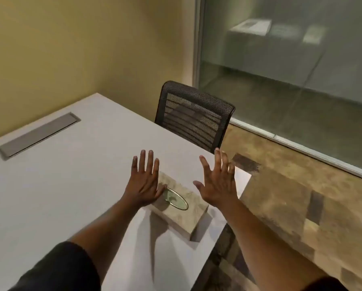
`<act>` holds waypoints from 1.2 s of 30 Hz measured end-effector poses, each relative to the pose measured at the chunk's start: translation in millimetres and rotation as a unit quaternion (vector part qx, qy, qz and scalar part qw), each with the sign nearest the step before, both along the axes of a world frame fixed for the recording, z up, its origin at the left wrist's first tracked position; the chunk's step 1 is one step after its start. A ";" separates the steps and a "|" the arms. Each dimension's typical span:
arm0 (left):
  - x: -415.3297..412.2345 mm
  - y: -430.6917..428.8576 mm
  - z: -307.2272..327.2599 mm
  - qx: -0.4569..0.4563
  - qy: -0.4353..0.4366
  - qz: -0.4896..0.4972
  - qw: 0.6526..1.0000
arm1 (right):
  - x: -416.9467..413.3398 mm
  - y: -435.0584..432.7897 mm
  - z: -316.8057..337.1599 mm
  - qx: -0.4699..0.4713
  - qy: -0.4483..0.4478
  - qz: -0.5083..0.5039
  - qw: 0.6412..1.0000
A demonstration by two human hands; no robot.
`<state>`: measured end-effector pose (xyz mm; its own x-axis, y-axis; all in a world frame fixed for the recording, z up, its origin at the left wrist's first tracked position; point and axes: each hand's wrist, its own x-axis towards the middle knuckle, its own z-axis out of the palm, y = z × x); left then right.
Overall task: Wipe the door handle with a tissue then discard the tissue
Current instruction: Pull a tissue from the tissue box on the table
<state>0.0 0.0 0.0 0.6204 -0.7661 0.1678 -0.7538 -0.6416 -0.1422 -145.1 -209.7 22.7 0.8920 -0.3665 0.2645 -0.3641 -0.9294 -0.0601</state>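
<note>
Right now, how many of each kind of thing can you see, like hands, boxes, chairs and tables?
Hands: 2, the left hand and the right hand, both open
Tissue boxes: 1, the tissue box
Chairs: 1, the mesh chair
Tables: 1, the white table
Total: 5

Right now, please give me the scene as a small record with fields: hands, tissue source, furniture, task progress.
left hand: open, fingers spread, thumb beside the box opening, holds nothing
right hand: open, fingers spread, empty
tissue box: lies flat near the table corner, oval opening on top
table: white, with a grey cable flap
chair: black mesh, pushed to the table
task progress: no tissue taken yet; door handle not in view
</note>
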 end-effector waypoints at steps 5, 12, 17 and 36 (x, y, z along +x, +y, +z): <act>4.0 18.4 -40.9 0.030 0.040 -0.011 0.999 | 27.0 33.4 -44.2 0.042 0.049 0.063 0.996; 2.8 15.5 -66.2 0.068 0.118 -0.044 0.990 | 33.0 47.5 -74.4 0.073 0.055 0.132 0.987; -1.2 15.4 -73.0 0.052 0.142 -0.037 0.988 | 42.0 59.1 -77.2 0.058 0.088 0.164 0.981; 1.2 15.1 -79.4 0.051 0.112 -0.038 0.992 | 69.1 68.3 -69.7 0.030 0.098 0.199 0.975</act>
